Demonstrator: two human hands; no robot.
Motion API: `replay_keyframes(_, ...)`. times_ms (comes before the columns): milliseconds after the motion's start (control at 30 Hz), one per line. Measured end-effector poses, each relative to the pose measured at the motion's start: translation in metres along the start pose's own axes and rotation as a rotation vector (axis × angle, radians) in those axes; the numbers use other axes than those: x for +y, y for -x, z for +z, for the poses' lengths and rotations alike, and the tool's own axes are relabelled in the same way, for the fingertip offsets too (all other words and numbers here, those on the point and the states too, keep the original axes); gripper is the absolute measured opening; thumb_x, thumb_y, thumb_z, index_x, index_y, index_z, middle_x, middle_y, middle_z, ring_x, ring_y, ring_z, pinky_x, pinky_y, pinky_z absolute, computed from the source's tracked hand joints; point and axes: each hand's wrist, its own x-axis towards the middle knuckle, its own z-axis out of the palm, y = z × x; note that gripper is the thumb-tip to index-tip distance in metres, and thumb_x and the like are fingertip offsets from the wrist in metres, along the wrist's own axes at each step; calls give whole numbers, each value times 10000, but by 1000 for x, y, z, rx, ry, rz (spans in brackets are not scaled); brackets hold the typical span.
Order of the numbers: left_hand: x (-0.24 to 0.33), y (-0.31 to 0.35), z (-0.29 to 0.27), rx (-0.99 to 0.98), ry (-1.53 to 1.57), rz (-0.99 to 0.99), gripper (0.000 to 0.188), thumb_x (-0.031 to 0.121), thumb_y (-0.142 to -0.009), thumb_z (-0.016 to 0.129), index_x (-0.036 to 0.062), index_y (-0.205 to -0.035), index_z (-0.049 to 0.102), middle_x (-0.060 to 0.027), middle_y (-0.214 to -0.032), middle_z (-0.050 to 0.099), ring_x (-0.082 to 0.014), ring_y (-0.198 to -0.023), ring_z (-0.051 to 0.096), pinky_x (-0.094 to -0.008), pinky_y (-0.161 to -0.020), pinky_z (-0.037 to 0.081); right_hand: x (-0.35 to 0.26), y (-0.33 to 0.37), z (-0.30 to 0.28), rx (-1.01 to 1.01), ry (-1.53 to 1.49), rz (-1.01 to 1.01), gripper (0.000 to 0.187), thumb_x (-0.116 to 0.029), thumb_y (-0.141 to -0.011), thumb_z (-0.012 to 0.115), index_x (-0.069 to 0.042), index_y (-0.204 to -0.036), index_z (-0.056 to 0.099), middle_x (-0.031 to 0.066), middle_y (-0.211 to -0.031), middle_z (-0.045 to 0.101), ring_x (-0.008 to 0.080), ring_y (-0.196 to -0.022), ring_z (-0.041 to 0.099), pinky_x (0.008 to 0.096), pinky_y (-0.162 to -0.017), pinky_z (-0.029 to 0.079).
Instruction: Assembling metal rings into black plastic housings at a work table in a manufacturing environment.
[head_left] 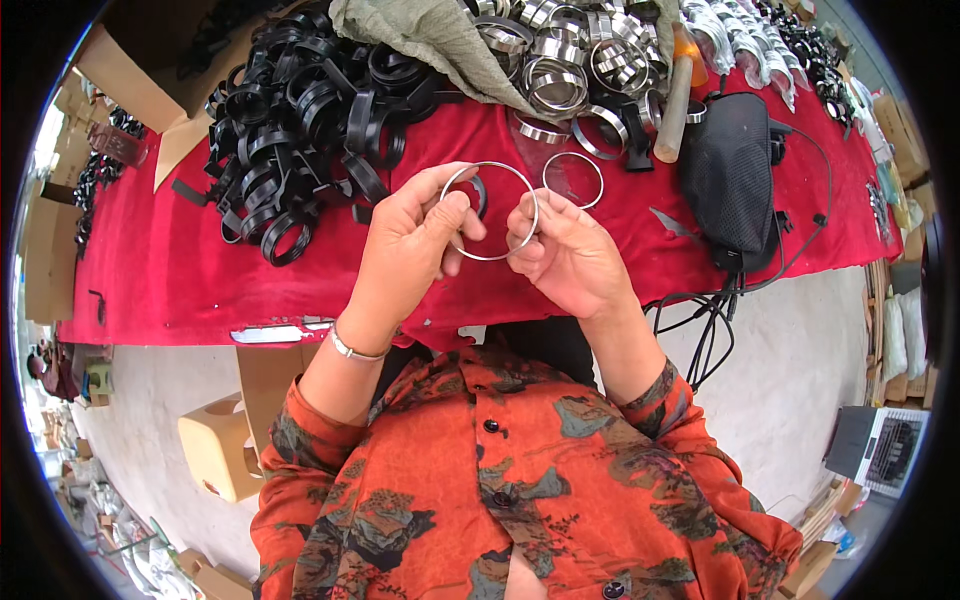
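A thin, shiny metal ring [490,163] is held upright above the red cloth, between both hands. My left hand [405,225] grips its left side, with thumb and fingers closed around the rim. On the opposite side, my right hand [572,248] pinches the rim between thumb and fingertips. Through the ring shows part of a dark curved band, mostly covered by my left fingers. A second thin metal ring [575,207] lies on the cloth just beyond my right hand.
Black ring-shaped clamps [300,120] are heaped at the far left. Wide metal rings [555,85] pile up beside a grey-green cloth [430,45]. A wooden handle [673,115] and a black mesh-covered case [730,175] with cables stand right. Red cloth [200,290] covers the table.
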Motion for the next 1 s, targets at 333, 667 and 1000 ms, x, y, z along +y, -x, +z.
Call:
replay_keyframes(333, 3, -8, -20, -39, 20, -98, 235, 161, -912, 560, 15, -1081, 632, 27, -621, 526, -18, -441, 397, -175, -386, 305, -19, 8, 39, -253, 1948, -804, 135, -51, -747, 626, -48, -882, 635, 92, -961, 601, 231, -784, 609, 272, -683, 494)
replay_keyframes(667, -17, -6, -34, 87, -1218, 627, 269, 38, -771, 613, -7, -1035, 585, -134, -993, 579, -281, -910, 564, -386, -815, 460, -28, 22, 26, 236, 1708, -539, 68, -22, -789, 627, -23, -854, 647, 56, -744, 571, 172, -657, 565, 281, -592, 449)
replay_keyframes(1000, -36, -13, -17, 24, -1235, 443, 299, 93, -784, 616, -15, -1057, 557, -110, -918, 579, -276, -774, 575, -349, -764, 448, -16, 11, 25, 300, 1466, -638, 62, -8, -815, 630, -5, -874, 649, 36, -733, 552, 93, -616, 511, 236, -543, 400)
